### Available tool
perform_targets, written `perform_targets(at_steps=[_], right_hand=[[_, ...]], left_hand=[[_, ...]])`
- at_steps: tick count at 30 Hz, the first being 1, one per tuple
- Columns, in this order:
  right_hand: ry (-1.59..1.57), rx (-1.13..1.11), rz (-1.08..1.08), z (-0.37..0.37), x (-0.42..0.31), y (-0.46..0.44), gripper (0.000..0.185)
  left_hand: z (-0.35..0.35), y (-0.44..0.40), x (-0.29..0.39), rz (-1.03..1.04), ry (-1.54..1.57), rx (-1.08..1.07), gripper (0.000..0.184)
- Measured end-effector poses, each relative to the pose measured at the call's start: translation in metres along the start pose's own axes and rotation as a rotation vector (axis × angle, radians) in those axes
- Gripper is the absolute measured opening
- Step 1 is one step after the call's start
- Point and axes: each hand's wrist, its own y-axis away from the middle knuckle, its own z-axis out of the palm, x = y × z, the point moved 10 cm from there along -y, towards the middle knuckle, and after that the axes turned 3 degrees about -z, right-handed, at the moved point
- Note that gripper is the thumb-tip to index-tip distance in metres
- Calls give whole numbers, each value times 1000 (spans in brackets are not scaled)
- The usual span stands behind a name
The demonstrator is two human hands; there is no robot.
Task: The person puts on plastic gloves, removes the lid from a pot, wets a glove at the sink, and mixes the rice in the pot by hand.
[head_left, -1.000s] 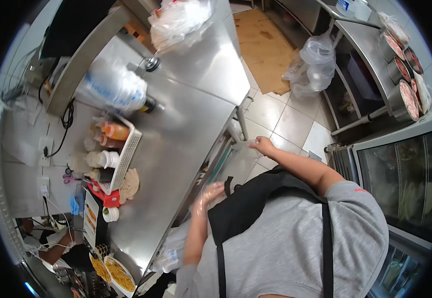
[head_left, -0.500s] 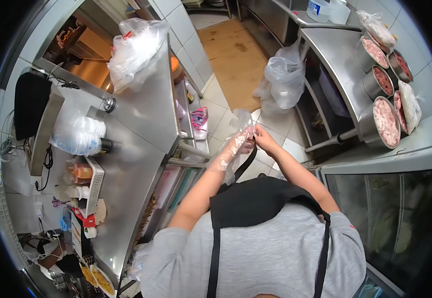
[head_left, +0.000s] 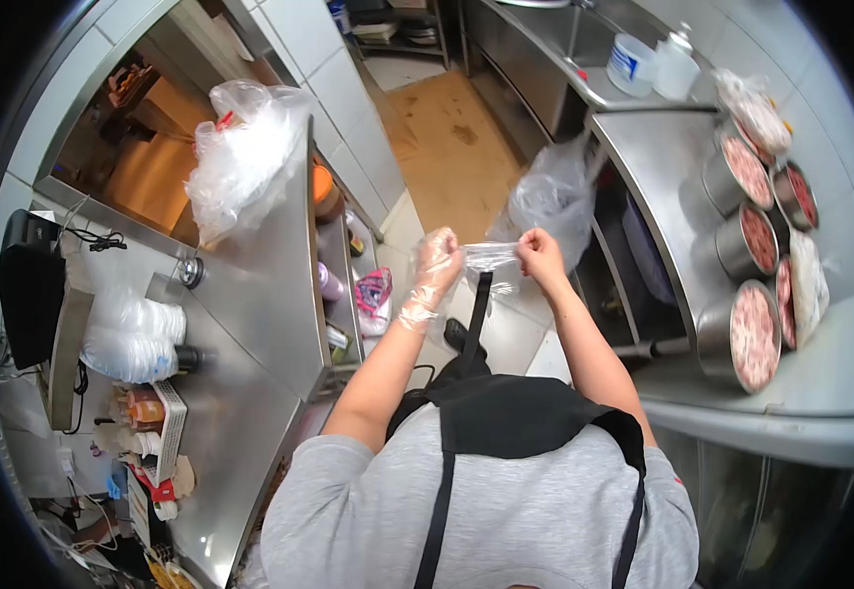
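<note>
My left hand (head_left: pixel 439 263) is inside a loose, clear plastic glove that reaches past the wrist. Its closed fingers pinch one end of a thin, clear plastic sheet, which looks like a second disposable glove (head_left: pixel 492 258). The other end is between the fingertips of my right hand (head_left: pixel 542 257), which is bare. The plastic is stretched flat between both hands, out in front of my body. Below it hangs a black apron strap (head_left: pixel 479 319), running down to the black apron (head_left: pixel 535 417) on my chest.
On the left, a steel counter (head_left: pixel 250 358) bears a big clear plastic bag (head_left: pixel 240 157), wrapped white containers (head_left: pixel 132 339) and a white basket (head_left: pixel 168 432). To the right, several metal pots of raw meat (head_left: pixel 753 334) stand near a steel table (head_left: pixel 643 162). Cardboard (head_left: pixel 446 147) covers the floor ahead.
My hands have gone from close together to apart, left hand leftward and right hand rightward, and both rose slightly in view. The clear plastic is now spread between them. The camera view has shifted.
</note>
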Motion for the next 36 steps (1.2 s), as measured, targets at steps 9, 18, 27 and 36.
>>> perform_targets(at_steps=[9,18,27,36], right_hand=[[491,-237,-244,94,-51,-160,11],[621,-323,-616,172,-164,-223,14],[1128,-769,-717,249,-103,-341,37],[612,-611,-763,246,-80,-512,40]], left_hand=[[-21,-146,-63,21,-414,-128,22],[-36,-256,-1,192,-230,-385,25],[-1,-363,-39,155,-186,-489,21],[93,-516,-155,-543,-1058,-240,27]])
